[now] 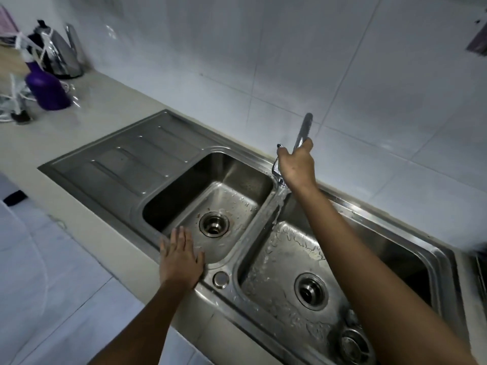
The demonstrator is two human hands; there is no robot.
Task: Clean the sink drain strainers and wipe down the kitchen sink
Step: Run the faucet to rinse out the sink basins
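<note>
**A:** Entry one, largest item?
**B:** Grey countertop [79, 122], carrying the stainless double-bowl sink [131, 159], with the drainboard lying on your left.

**A:** Hands?
**B:** Your right hand [297, 167] is reaching over the right bowl, fingers curling round the faucet lever [305, 125]. Water is running off the spout onto the divider between the bowls. Your left hand [180, 259] is spreading flat, fingers straight and holding nothing, at the left bowl's front rim.

**A:** Strainers?
**B:** The left-bowl strainer [214, 223] is sitting in its drain. The right-bowl strainer [311, 291] is sitting in its own. A loose strainer [354, 345], blurred, is lying in the right bowl's near corner.
</note>
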